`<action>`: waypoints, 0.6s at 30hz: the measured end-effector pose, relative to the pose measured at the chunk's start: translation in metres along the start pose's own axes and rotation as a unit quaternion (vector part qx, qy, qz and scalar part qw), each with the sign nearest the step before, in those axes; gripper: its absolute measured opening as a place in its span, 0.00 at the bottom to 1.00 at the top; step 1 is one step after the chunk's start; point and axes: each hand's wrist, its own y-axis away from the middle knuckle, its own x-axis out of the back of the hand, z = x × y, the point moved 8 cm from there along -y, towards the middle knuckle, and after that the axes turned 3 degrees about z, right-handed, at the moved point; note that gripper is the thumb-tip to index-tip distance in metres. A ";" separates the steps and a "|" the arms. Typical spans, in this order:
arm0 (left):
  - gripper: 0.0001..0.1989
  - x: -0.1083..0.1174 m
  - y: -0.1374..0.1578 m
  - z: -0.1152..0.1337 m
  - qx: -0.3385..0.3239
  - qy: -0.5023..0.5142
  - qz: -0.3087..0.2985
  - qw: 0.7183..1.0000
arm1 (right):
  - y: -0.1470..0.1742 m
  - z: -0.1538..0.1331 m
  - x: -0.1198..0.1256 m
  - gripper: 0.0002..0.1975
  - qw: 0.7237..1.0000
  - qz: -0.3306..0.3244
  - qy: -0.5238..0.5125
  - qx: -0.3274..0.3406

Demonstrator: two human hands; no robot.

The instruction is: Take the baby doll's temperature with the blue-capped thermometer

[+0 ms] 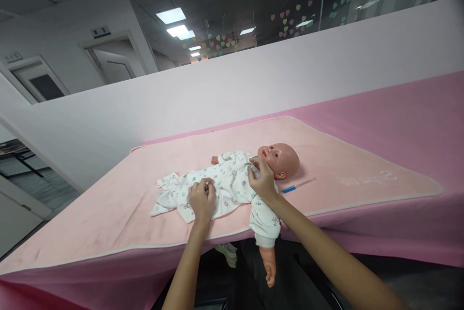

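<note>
A baby doll lies on its back, its head to the right, dressed in a white patterned romper. My right hand is at the romper's collar below the doll's chin, fingers pinched on the cloth there. Lower down, my left hand rests on the romper with curled fingers gathering the fabric; its fingertips are partly hidden. One doll arm hangs over the table's front edge, while the other lies on the far side. Both romper legs lie flat to the left.
Beside the doll's head lies a thin blue-and-clear stick, seemingly a thermometer. A peach blanket covers the table over a pink cloth. Behind the table stands a low white wall with glass above it.
</note>
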 end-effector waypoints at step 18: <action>0.09 -0.001 0.000 0.000 0.000 -0.002 -0.005 1.000 | 0.000 0.001 -0.001 0.10 1.000 0.011 0.009 0.002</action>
